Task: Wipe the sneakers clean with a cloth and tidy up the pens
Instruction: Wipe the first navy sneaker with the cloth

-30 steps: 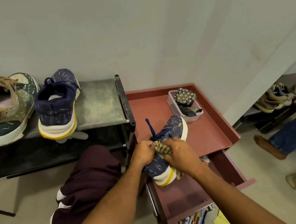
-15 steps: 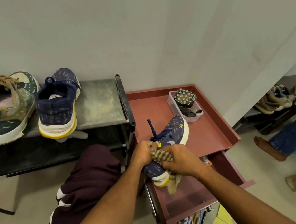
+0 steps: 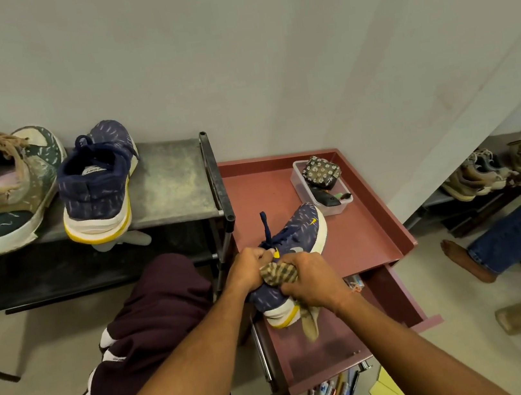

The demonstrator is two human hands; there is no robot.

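A navy sneaker (image 3: 304, 228) with a white and yellow sole lies over the front edge of the red cabinet top (image 3: 370, 241). My left hand (image 3: 246, 270) grips its collar near the laces. My right hand (image 3: 309, 283) presses a checked cloth (image 3: 279, 274) against the shoe's side; a loose end of the cloth hangs by the heel. The matching navy sneaker (image 3: 98, 187) stands on the dark rack (image 3: 169, 184) at left, beside a green and tan sneaker (image 3: 4, 188). Several pens (image 3: 332, 393) lie on the floor below the open drawer (image 3: 326, 353).
A clear box (image 3: 302, 179) holding a floral pouch and small items sits at the back of the cabinet top. Yellow paper (image 3: 386, 393) lies by the pens. Another person's leg (image 3: 511, 231) and a second shoe rack (image 3: 472, 179) are at the right. My knee in maroon trousers (image 3: 155, 314) is below the rack.
My right hand has slid the cloth along the shoe's side towards the heel, and the cloth's loose end now hangs below the sole. My left hand keeps its hold.
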